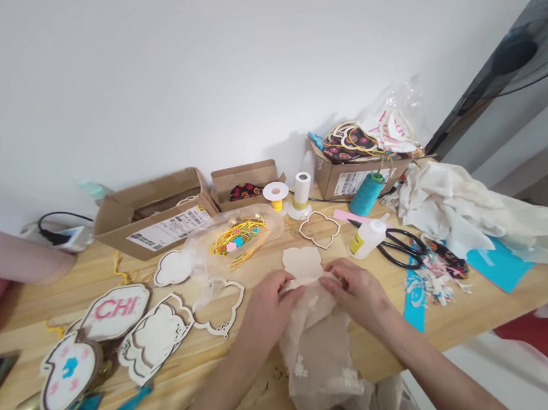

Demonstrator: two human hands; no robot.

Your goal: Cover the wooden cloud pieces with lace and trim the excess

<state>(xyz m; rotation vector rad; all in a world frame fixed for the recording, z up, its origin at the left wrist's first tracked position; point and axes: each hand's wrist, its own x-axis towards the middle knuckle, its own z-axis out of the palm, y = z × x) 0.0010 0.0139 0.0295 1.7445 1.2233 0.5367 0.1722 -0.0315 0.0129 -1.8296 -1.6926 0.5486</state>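
Observation:
My left hand and my right hand meet at the middle of the wooden table. Both pinch the top edge of a sheer beige lace fabric that hangs over the table's front edge. The fabric's end is pressed against a cloud-shaped wooden piece lying flat just beyond my fingers. An empty wooden frame outline lies left of my left hand.
Finished cloud ornaments with tassels lie at the left. Cardboard boxes line the wall. A glue bottle, black scissors, a teal thread cone, white cloth and scraps sit on the right. A bag of yellow cord sits behind centre.

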